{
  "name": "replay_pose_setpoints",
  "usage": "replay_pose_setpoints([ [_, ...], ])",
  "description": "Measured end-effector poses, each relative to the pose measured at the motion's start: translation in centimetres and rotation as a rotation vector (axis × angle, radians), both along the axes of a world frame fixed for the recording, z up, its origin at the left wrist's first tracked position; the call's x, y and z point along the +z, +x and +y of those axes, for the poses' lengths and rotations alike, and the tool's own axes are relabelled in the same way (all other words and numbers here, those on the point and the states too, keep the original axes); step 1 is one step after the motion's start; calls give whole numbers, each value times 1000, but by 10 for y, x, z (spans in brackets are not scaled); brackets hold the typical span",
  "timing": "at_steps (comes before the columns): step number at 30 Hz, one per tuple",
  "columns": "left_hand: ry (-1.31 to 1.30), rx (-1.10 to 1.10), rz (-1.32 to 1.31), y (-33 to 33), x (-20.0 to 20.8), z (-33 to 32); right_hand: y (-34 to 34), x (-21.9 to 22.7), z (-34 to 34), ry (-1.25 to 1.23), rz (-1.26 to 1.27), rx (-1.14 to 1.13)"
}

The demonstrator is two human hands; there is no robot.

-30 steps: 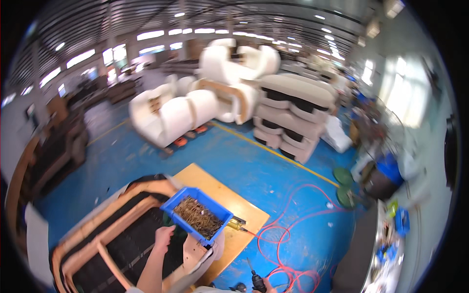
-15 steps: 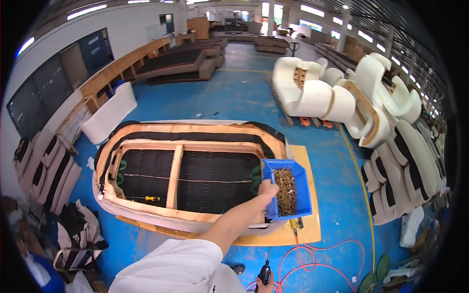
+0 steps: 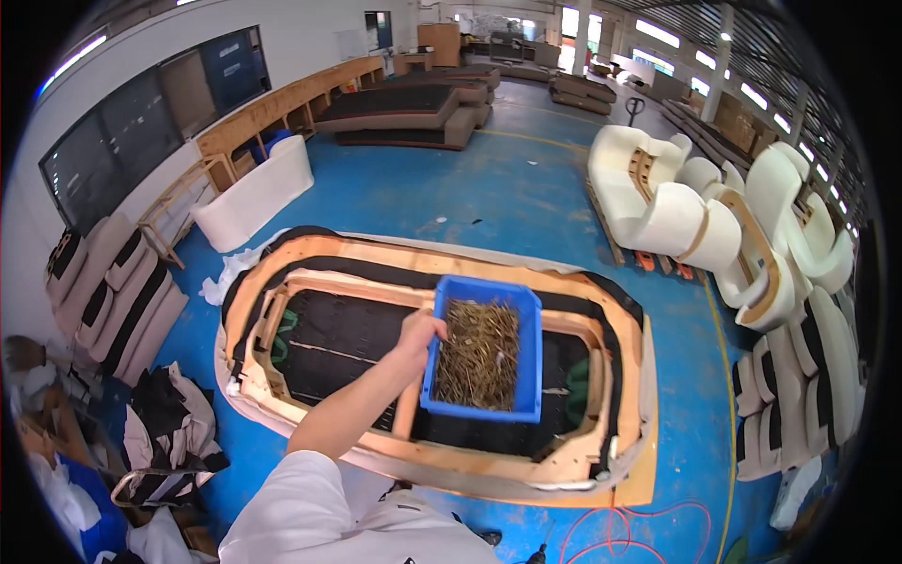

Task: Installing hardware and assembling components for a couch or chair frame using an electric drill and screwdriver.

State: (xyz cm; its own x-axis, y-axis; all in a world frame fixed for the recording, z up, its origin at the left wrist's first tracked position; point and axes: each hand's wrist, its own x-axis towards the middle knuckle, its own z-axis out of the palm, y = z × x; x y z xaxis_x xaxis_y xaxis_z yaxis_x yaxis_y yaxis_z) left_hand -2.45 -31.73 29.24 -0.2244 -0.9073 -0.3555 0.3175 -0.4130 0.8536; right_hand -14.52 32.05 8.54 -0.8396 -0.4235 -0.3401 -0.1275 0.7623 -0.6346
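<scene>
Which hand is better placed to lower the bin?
Likely the left hand: it grips the blue bin by its left side above the wooden frame; the right hand is out of view.

You are in a furniture factory, on a workshop floor where upholstered seating is put together. Before you lies an upside-down upholstered sofa base (image 3: 376, 254), its timber framing exposed, with a blue plastic bin (image 3: 530, 362) of loose screws (image 3: 477, 352) above it. To your right stand white foam-padded seat shells (image 3: 676, 221); to your left, beige-and-black upholstered sections (image 3: 122, 291) are piled up, and dark brown sofa parts (image 3: 399, 108) sit stacked farther back. Around you, the blue floor (image 3: 507, 188), yellow floor line (image 3: 536, 140), tall column (image 3: 722, 70) and high metal roof (image 3: 794, 33) mark an industrial hall.
</scene>
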Motion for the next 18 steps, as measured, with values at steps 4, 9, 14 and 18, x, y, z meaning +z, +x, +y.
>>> replay_pose_setpoints([
  [4, -169, 418, 107, 54, -10, -128, 42, 39, -65, 156, 203, 81],
  [9, -140, 765, 187, 106, -71, -261, 84, 62, -120, 118, 233, 111],
  [14, -119, 759, -12, 145, -138, -311, 106, 64, -149, 241, 85, -25],
  [18, -124, 588, -63, 171, -130, -302, 105, 89, -189, -100, -409, -124],
])
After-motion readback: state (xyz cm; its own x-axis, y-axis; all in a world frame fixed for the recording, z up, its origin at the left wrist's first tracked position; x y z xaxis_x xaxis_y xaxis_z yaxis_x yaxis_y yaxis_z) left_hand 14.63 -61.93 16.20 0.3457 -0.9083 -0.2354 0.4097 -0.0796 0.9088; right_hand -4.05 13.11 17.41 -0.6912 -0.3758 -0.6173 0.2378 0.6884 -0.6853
